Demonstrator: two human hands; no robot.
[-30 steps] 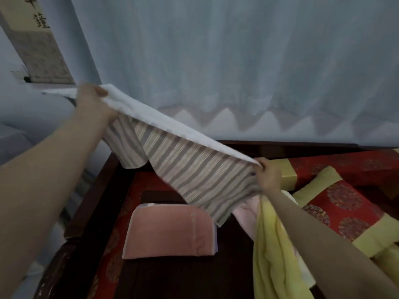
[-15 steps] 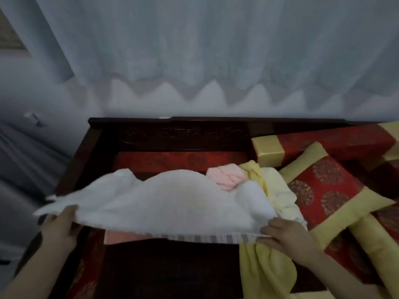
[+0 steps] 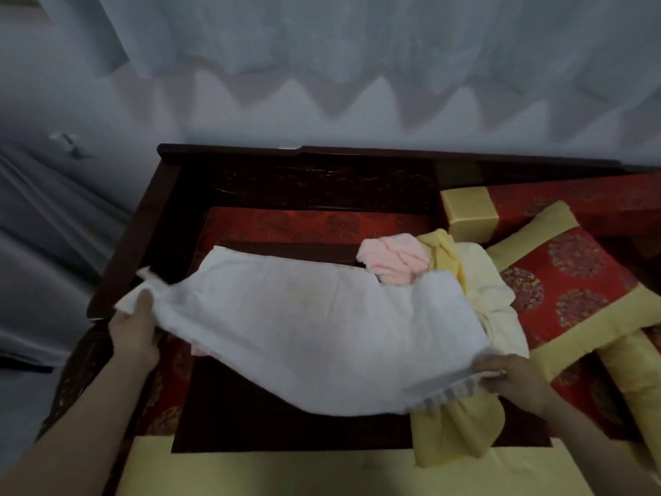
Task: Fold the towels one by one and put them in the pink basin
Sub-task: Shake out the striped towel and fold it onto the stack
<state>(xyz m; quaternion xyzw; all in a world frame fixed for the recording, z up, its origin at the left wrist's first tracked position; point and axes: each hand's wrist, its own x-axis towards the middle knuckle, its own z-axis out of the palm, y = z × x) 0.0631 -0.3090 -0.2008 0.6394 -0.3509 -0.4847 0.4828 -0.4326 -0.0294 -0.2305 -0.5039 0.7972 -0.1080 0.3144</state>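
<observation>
A white towel point(image 3: 314, 327) with a grey striped underside is spread over the dark wooden tray point(image 3: 286, 434) on the sofa. My left hand point(image 3: 134, 334) grips its left corner. My right hand point(image 3: 511, 379) grips its near right corner, where the stripes show. A crumpled pink towel point(image 3: 393, 261) and a yellow towel point(image 3: 454, 427) lie just to the right, partly under the white one. A sliver of a folded pink towel point(image 3: 197, 350) peeks out beneath the white towel. No pink basin is in view.
The dark wooden sofa frame point(image 3: 143, 238) rises at the back and left. Red and yellow cushions point(image 3: 579, 298) fill the right side, and a yellow cushion edge point(image 3: 286, 470) runs along the front. White curtains point(image 3: 322, 48) hang behind.
Both hands brought the towel down from the air and laid it flat, white side up, over the tray. It now covers the folded pink towel. The view tilted downward.
</observation>
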